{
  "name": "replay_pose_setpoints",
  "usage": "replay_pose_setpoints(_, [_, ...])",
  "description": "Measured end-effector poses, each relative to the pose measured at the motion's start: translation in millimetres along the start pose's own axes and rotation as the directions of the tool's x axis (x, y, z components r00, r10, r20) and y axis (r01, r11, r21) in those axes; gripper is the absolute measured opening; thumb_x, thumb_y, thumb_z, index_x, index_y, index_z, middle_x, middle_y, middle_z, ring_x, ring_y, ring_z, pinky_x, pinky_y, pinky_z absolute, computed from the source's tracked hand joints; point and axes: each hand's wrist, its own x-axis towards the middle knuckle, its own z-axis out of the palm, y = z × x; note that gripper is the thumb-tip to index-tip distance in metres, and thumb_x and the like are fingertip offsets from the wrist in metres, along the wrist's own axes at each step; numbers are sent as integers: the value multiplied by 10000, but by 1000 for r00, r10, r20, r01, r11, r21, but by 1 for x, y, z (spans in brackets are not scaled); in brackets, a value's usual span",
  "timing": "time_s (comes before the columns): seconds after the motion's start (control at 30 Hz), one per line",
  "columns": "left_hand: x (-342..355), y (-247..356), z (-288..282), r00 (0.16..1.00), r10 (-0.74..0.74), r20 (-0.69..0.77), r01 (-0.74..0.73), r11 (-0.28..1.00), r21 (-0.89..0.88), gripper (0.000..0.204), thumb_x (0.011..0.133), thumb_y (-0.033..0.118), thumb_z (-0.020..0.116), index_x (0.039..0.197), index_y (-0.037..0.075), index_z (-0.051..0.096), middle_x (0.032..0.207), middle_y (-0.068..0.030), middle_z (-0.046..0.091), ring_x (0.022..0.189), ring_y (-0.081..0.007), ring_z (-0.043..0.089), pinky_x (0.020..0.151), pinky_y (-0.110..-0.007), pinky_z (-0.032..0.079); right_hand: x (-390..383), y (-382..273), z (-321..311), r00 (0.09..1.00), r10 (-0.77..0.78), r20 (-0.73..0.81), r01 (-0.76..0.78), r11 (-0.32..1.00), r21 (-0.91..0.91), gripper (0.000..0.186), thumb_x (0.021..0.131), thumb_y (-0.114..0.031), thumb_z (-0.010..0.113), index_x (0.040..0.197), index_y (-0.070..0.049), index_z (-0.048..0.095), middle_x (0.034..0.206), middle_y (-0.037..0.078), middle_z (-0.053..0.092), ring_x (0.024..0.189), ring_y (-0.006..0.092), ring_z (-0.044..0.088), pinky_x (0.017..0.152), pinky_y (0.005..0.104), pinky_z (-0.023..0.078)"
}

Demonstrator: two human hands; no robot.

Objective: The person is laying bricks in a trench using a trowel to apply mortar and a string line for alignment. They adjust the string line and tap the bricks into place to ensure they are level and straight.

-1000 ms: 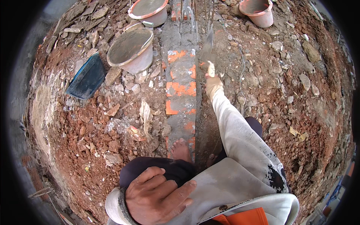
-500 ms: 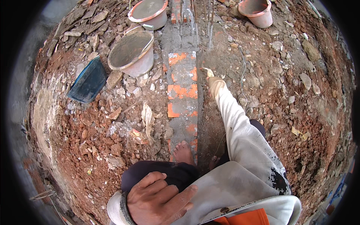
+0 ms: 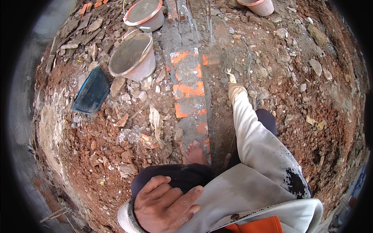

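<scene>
My right hand [image 3: 232,82], mostly hidden by its pale sleeve cuff, grips a trowel [image 3: 228,71] with a light-coloured handle. The trowel's narrow-looking blade points away from me, just right of a low brick wall [image 3: 189,92] smeared with grey mortar. Between blade and wall, an orange brick face [image 3: 210,59] shows at ground level. My left hand [image 3: 166,204] rests by my left thigh, holding nothing, with its fingers loosely bent and apart. My bare left foot [image 3: 195,153] stands on the wall top.
Two buckets of grey mortar [image 3: 132,54] [image 3: 143,11] stand left of the wall; another bucket [image 3: 259,6] is at the far right. A dark blue tub [image 3: 91,91] lies tilted on rubble. Steel rods [image 3: 194,19] rise from the wall's far end. A thin wire [image 3: 248,54] runs along the right.
My right hand has moved the trowel rightward, away from the wall, and the orange brick face beside it now shows. The view has shifted slightly. My left hand stays by my thigh.
</scene>
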Motion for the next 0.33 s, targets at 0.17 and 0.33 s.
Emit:
replay_pose_setpoints(0.17, [6,6,-1,998,-9,54,10,1000,-14,355,705,271,660,973,39,637,507,-2,476,462,-144,443,735,-328,415,-43,-2,-6,973,82,-215,110,657,746,535,771,-426,575,1128,-34,505,887,117,643,755,301,605,674,392,453])
replay_pose_setpoints(0.33, [17,-3,1,997,34,70,-34,999,-1,361,713,281,652,967,26,633,510,-18,477,473,-161,461,717,-343,426,-82,-8,5,940,-44,-338,336,-49,941,666,756,-450,608,1244,-61,376,886,101,646,677,274,610,621,378,464])
